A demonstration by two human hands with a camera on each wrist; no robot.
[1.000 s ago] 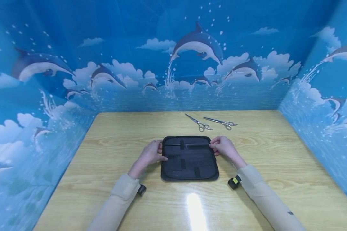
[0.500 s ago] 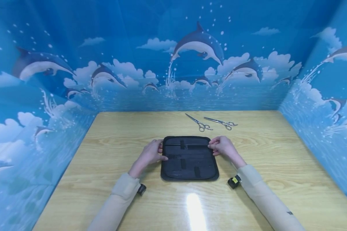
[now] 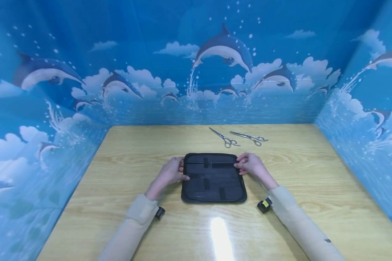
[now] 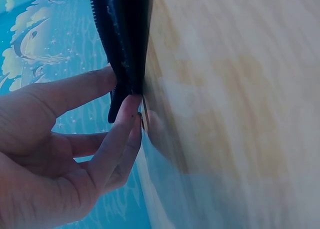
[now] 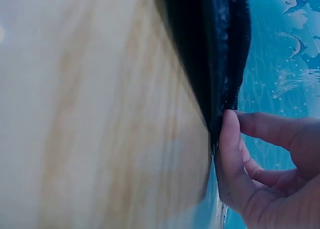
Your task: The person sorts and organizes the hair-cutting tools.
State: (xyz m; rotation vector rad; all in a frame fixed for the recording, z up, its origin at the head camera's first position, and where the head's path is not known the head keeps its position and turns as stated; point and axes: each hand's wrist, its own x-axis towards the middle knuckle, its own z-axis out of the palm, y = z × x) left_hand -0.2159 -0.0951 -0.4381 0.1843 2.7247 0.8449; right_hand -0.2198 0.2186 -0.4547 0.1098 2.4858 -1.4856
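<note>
My right hand [image 3: 251, 165] pinches the comb [image 3: 222, 165], my left hand [image 3: 170, 172] the case [image 3: 193, 189] (comb now slid leftward, apparently better seated).

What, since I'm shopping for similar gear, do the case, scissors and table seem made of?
Case: black fabric or imitation leather, hard to tell; dull surface, zipped edge.
Scissors: probably steel, polished, from their silvery shine.
Table: glossy wood or wood-look laminate; pale grain and bright glare.

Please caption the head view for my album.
Left hand and right hand hold a black case; two scissors lie beyond.
</note>
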